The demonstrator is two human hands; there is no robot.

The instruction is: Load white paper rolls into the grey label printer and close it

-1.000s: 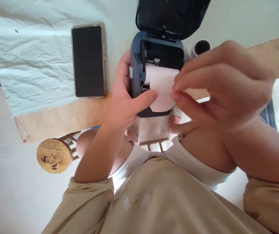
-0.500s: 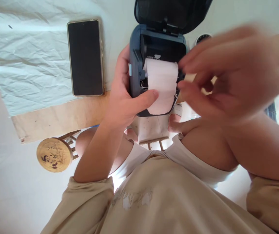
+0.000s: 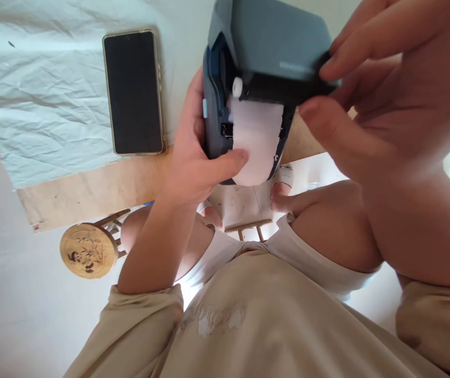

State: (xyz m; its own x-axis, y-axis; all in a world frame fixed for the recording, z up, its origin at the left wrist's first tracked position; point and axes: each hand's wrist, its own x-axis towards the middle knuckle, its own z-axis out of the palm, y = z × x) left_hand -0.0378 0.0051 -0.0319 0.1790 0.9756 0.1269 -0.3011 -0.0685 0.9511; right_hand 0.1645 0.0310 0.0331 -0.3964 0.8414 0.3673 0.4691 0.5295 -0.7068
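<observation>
Nearest is the beige shirt [image 3: 256,315] of the person, who wears it with sleeves to about the elbow. Beyond it are the 2 hands. The right hand [image 3: 398,105] has its fingers pinching the right corner of 1 grey lid [image 3: 280,39], with the thumb below. The lid stands half open and tilted; its edge, with 1 black roller [image 3: 275,90] and 1 white knob [image 3: 237,86], faces the person. The left hand [image 3: 193,165] has its fingers wrapped around the left side of 1 blue printer [image 3: 212,128], and its thumb presses on 1 white paper [image 3: 258,134].

The printer is in front of the belly, at the edge of the surface [image 3: 91,191]; whether it touches there, I cannot tell. Its long axis runs away from the person, and the paper's loose end points toward the person.

On the surface there is 1 wrinkled cloth [image 3: 59,105], and on it lies 1 phone [image 3: 133,92], screen dark, left of the printer, apart from it. Lower are 2 bare knees, then 1 round stool [image 3: 88,252] at left, and 2 feet [image 3: 282,194] near the floor [image 3: 23,315].
</observation>
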